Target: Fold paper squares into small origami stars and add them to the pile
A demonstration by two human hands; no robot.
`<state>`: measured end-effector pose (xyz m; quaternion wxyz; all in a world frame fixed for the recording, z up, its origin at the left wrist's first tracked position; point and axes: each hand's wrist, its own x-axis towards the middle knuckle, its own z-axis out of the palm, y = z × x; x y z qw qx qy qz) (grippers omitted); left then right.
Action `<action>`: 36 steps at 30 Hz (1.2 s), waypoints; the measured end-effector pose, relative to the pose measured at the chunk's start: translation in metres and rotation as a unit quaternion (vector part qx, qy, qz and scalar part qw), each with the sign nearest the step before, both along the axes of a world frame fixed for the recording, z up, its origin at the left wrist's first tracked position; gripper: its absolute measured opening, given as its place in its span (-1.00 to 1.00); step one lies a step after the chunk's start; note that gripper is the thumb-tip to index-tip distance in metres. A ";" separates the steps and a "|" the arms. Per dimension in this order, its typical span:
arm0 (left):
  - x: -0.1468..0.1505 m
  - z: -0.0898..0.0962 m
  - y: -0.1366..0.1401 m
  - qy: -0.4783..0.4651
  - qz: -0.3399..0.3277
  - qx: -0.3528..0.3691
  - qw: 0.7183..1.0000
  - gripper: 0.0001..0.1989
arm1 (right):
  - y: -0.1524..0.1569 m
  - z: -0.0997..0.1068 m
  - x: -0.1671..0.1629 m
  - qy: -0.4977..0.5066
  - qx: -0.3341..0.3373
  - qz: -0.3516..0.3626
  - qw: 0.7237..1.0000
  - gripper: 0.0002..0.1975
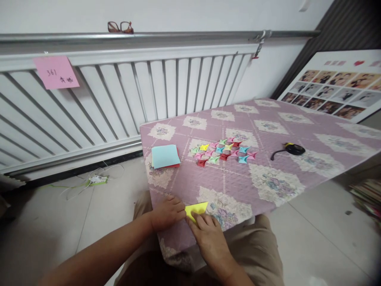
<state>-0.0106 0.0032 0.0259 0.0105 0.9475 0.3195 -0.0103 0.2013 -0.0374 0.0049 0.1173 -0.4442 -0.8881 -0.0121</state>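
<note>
A folded sheet of yellow origami paper (196,209) lies on the cloth near the table's front edge. My right hand (208,234) presses on it from the near side, thumb and fingers on the paper. At its left end my left hand (169,212) rests with the fingers curled together against the paper; the fingertips are partly hidden. Beyond them sits a stack of square paper (166,156), light blue on top with red showing beneath. Several small folded paper pieces (224,151) in pink, green, yellow, blue and red stand in rows mid-table.
The table wears a purple patterned tablecloth (190,178). A black object with a short cord (294,149) lies to the right. Behind are a white radiator (166,87), a pink note (56,72) and glasses (120,27) on a pipe. A photo board (333,85) leans at the right.
</note>
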 end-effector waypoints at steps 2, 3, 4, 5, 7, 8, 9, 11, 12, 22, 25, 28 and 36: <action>-0.003 0.003 -0.005 0.007 -0.005 0.000 1.000 -0.75 | 0.000 -0.001 -0.001 -0.002 0.010 -0.001 1.000 -0.61; -0.005 0.004 -0.008 0.008 -0.001 0.000 1.000 -0.72 | 0.000 -0.002 -0.002 -0.001 0.013 0.000 1.000 -0.62; -0.007 0.006 -0.012 0.008 0.004 -0.001 1.000 -0.71 | 0.000 -0.003 -0.001 0.002 0.015 0.002 1.000 -0.63; -0.009 0.007 -0.015 0.007 0.009 -0.001 1.000 -0.70 | -0.001 -0.005 -0.001 0.003 0.017 0.004 1.000 -0.64; -0.012 0.008 -0.021 0.004 0.021 -0.001 1.000 -0.69 | -0.004 -0.008 0.002 0.004 0.019 0.007 1.000 -0.65; -0.013 0.009 -0.023 0.003 0.028 -0.001 1.000 -0.69 | -0.005 -0.010 0.004 0.006 0.021 0.008 1.000 -0.65; -0.014 0.009 -0.025 0.002 0.036 0.000 0.999 -0.69 | -0.007 -0.012 0.007 0.007 0.023 0.010 1.000 -0.65; -0.015 0.007 -0.028 0.002 0.057 0.002 0.998 -0.70 | -0.011 -0.015 0.012 0.011 0.023 0.016 1.000 -0.64; -0.016 0.006 -0.029 0.004 0.067 0.003 0.998 -0.70 | -0.013 -0.017 0.015 0.013 0.025 0.016 0.999 -0.64; -0.009 0.000 -0.040 0.039 0.162 0.004 0.986 -0.71 | -0.026 -0.030 0.023 0.023 0.066 0.007 0.998 -0.61; -0.007 0.004 -0.041 0.038 0.169 0.007 0.985 -0.73 | -0.026 -0.031 0.026 0.005 0.084 0.020 0.996 -0.56; -0.004 0.005 -0.042 0.035 0.177 0.010 0.984 -0.74 | -0.025 -0.028 0.028 -0.017 0.096 0.034 0.995 -0.53; 0.002 0.005 -0.046 0.041 0.192 0.017 0.980 -0.74 | -0.025 -0.029 0.028 -0.025 0.101 0.029 0.994 -0.51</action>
